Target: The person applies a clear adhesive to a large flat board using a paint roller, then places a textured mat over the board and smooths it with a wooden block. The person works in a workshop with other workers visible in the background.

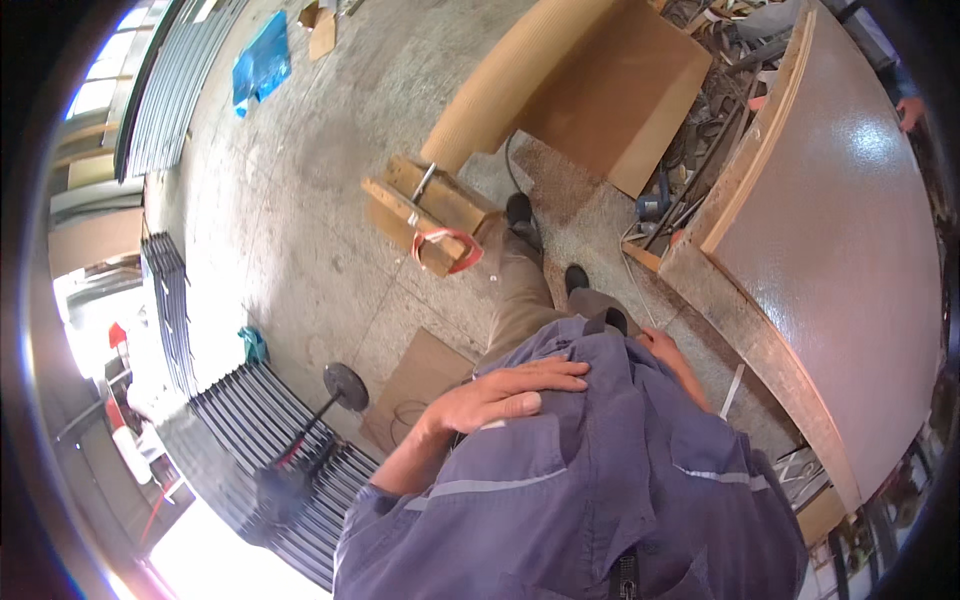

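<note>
My left hand (510,394) lies flat against the front of my grey-blue work jacket (600,440), fingers stretched out, holding nothing. At my other side, my right hand (662,348) hangs low beside the jacket hem, between my body and the large table. Its fingers are mostly hidden, so I cannot make out their shape or any hold. Ahead of my legs stands a wooden block stand (450,205) with a metal rod (424,184) across it and a red-and-white loop (470,258) on its near corner.
A big grey-topped table (830,240) curves along my right; another person's hand (910,113) shows beyond it. A corrugated cardboard roll (500,85) and brown sheet (610,100) lie ahead. Black metal bars (270,420) are stacked at left, near a round-based stand (345,387). Blue plastic (262,62) lies far left.
</note>
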A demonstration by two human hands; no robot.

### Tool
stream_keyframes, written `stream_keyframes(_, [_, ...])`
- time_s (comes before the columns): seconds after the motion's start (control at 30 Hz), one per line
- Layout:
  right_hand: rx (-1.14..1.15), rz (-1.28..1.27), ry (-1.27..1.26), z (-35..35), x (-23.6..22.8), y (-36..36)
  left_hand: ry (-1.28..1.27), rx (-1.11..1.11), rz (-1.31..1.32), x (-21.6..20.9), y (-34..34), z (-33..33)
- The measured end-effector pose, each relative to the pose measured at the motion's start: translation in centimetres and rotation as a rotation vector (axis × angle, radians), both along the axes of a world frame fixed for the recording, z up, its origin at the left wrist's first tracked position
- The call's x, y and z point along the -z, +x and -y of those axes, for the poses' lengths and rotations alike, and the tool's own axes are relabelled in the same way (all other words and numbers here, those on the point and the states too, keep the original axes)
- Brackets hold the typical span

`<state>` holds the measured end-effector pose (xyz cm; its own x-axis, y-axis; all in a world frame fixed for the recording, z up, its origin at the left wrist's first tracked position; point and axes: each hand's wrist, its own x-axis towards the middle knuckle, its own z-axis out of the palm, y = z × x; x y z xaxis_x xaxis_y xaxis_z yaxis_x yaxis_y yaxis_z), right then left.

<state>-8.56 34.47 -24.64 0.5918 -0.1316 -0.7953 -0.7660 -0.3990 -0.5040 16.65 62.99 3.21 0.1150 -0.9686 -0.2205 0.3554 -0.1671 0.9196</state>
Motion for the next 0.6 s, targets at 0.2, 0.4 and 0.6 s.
stream_keyframes(0.2, [0.407, -0.203, 0.078, -1.8, 1.9, -1.1, 0.417, 0.129, -0.002, 7.1, 14.9, 5.5])
stream_keyframes(0.4, [0.472, -0.163, -0.001, -6.4, 1.7, 3.2, 0.625, -0.092, 0.139, 38.1, 26.1, 5.5])
stream_keyframes(0.6, [0.622, -0.424, -0.038, -7.8, 0.1, 11.4, 0.943, -0.639, -0.451, 51.6, 35.1, 10.0])
